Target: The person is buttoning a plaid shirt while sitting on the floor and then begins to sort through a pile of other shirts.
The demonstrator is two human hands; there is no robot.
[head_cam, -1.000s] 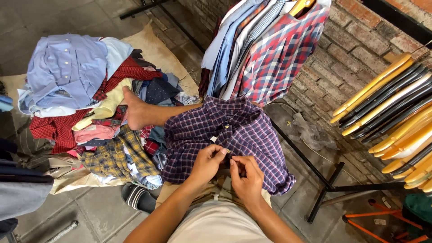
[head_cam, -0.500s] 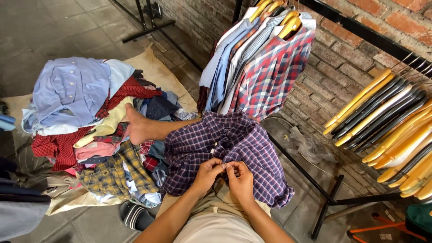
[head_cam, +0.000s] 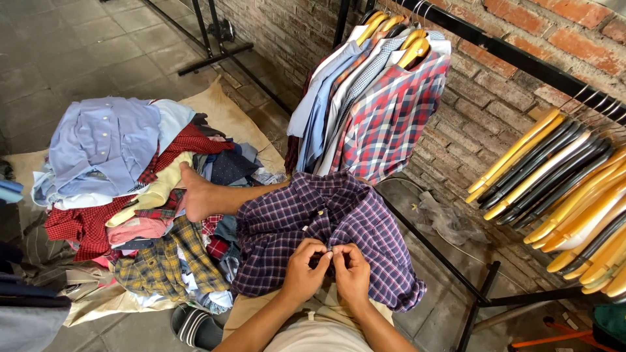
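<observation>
I see both hands meeting at one spot on the purple plaid shirt (head_cam: 326, 228), which lies draped over my lap and outstretched leg. My left hand (head_cam: 304, 270) and right hand (head_cam: 353, 274) are each pinched shut on the shirt's front edge, thumbs and fingertips pressed together around what looks like a small pale button (head_cam: 329, 248); whether it is already through its hole I cannot tell.

From the grip, the bulk of the shirt runs away from me, its button line lying along my leg toward the bare foot (head_cam: 194, 193). Another pale button (head_cam: 304, 228) sits just beyond the pinch and slightly to the left of it, so the left hand is the nearer one to it. The hem bunches near my knees, on the near side of the grip and to its right.

Beyond the foot and to the left of the grip is a heap of mixed shirts (head_cam: 130, 195). Ahead and to the right hang shirts on a rack (head_cam: 378, 104), with empty yellow and black hangers (head_cam: 561, 189) further right, well apart from my hands.
</observation>
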